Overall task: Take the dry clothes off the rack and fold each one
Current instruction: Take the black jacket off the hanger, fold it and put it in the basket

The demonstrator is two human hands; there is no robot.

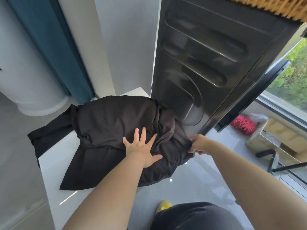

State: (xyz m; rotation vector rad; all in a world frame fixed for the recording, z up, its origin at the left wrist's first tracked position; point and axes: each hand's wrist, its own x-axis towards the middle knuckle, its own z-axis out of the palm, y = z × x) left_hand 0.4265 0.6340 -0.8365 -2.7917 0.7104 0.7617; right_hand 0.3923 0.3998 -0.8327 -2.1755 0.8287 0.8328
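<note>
The crumpled black fabric garment [108, 123] lies on the white worktop [54, 171]. The left hand [141, 150] presses it flat-fingered as an anchor. The right hand [198, 144] pinches its edge in a tight grip, likely to smooth it.

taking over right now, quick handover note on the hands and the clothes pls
Left hand: open, fingers spread, pressing flat on the black garment.
Right hand: pinches the garment's right edge.
Garment lies rumpled on the white ledge, one part hanging off its left side.
Done: it is off the rack.
Left: fold it; rack and other clothes are out of view.
</note>
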